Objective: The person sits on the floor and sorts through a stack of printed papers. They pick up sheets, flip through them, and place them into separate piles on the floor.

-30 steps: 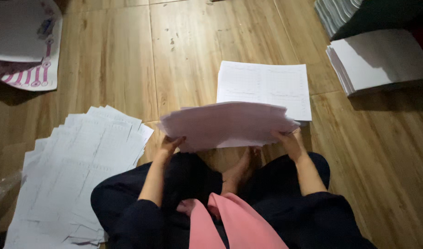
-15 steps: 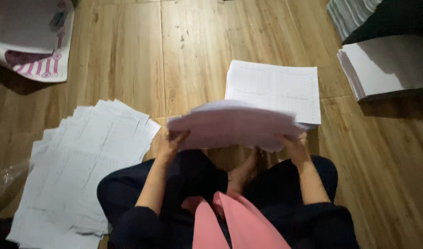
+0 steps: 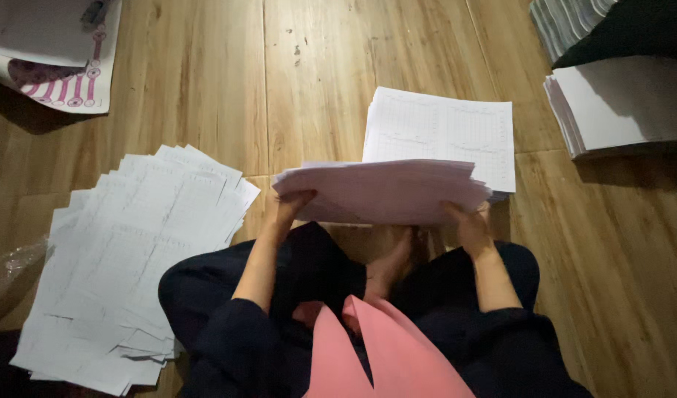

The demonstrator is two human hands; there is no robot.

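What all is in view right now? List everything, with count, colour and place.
held paper stack: one, white, lifted above the lap, gripped at both ends
printed sheets pile: one, white, on the floor beyond the held stack
fanned sheets spread: one loose spread, white, on the floor at left
paper stack: one, white, far right
striped stack: one, grey-white, top right corner
poster sheet: one, white with pink, top left
plastic wrap: one, clear, left edge
wooden floor: brown planks
left hand: fingers grip the stack's left end
right hand: fingers grip its right end

Fanned sheets [image 3: 132, 265] left of the lap, held paper stack [image 3: 383, 191] before it, printed pile [image 3: 456, 129] behind.
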